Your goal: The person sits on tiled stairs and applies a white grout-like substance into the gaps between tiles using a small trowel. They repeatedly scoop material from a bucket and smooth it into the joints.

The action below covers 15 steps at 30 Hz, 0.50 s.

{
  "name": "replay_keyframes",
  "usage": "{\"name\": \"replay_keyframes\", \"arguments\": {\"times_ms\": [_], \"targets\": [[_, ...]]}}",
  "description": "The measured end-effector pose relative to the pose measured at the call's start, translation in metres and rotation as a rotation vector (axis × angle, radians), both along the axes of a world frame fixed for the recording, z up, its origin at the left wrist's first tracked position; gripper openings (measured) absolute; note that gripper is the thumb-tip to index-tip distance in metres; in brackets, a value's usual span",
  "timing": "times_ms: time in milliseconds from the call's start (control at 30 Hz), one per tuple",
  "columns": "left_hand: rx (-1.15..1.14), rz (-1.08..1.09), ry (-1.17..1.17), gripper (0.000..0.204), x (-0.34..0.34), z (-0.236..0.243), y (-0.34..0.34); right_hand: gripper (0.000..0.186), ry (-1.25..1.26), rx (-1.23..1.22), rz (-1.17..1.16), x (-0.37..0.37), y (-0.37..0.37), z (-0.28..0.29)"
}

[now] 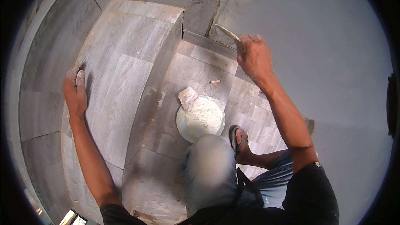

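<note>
My right hand grips a thin, pale flat tool, like a putty knife, its tip at the edge between the tiled skirting and the grey wall. My left hand, fingertips dusted white, rests on the grey wood-look tiled step at the left, holding nothing. Between my arms, a round white container of white paste stands on the lower tiled surface, with a whitish, dusty scraper or rag on its rim.
The smooth grey wall fills the right side. A small white-and-orange stick lies above the container. My sandalled foot and bent knee are below. A tiled riser runs along the left; a screen-like object shows at lower left.
</note>
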<state>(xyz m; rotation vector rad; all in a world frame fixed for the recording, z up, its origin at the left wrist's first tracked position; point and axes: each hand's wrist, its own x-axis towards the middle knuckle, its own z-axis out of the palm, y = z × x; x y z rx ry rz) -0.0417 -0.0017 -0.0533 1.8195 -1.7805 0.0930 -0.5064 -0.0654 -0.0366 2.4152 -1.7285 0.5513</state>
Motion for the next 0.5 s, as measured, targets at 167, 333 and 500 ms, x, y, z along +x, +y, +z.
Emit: {"name": "replay_keyframes", "arguments": {"times_ms": [167,333,500], "targets": [[0.014,-0.017,0.051,0.032,-0.003,0.002,-0.001,0.014,0.066,0.105,-0.095,-0.028,0.018,-0.007],[0.020,-0.042,0.070,0.032,-0.008,0.007,0.001,0.011,0.111,0.117,-0.066,-0.043,0.027,-0.028],[0.028,-0.029,0.031,0.032,-0.009,0.005,0.001,0.016,0.198,0.183,-0.005,-0.029,0.024,-0.052]]}}
